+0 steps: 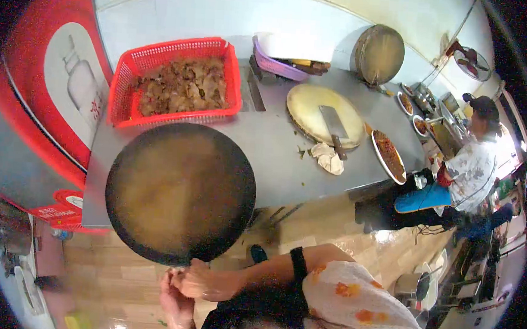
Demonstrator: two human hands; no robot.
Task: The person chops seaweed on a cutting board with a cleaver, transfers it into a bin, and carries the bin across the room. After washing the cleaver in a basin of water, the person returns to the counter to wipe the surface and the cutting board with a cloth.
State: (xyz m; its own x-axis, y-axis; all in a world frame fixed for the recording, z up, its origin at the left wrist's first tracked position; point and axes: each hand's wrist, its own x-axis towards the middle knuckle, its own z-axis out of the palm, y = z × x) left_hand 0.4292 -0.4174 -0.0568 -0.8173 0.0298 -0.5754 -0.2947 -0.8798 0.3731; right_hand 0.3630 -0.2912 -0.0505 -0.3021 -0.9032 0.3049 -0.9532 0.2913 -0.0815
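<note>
While both hands meet at its near rim, a wide black pan [180, 192] hangs over the near edge of the steel table [276, 159], its dark inside turned up toward the camera. No long handle shows; the part being held is hidden under the hands, so the pan's line runs from the grip at its near rim away toward the table. The right hand [205, 281] is closed on that rim point, fingers curled around it. The left hand [175, 295] sits just beside and under the right one, touching it; whether it clasps the pan or only the other hand cannot be told. All of the pan lies beyond the grip.

Just past the pan's far rim a red basket [175, 81] of brown food stands on the table. Right of the pan, well apart, lies a round chopping board [306, 107] with a cleaver [332, 123] on it, a crumpled cloth [329, 157] beside it. Further right, a person [471, 168] works at the table's far end.
</note>
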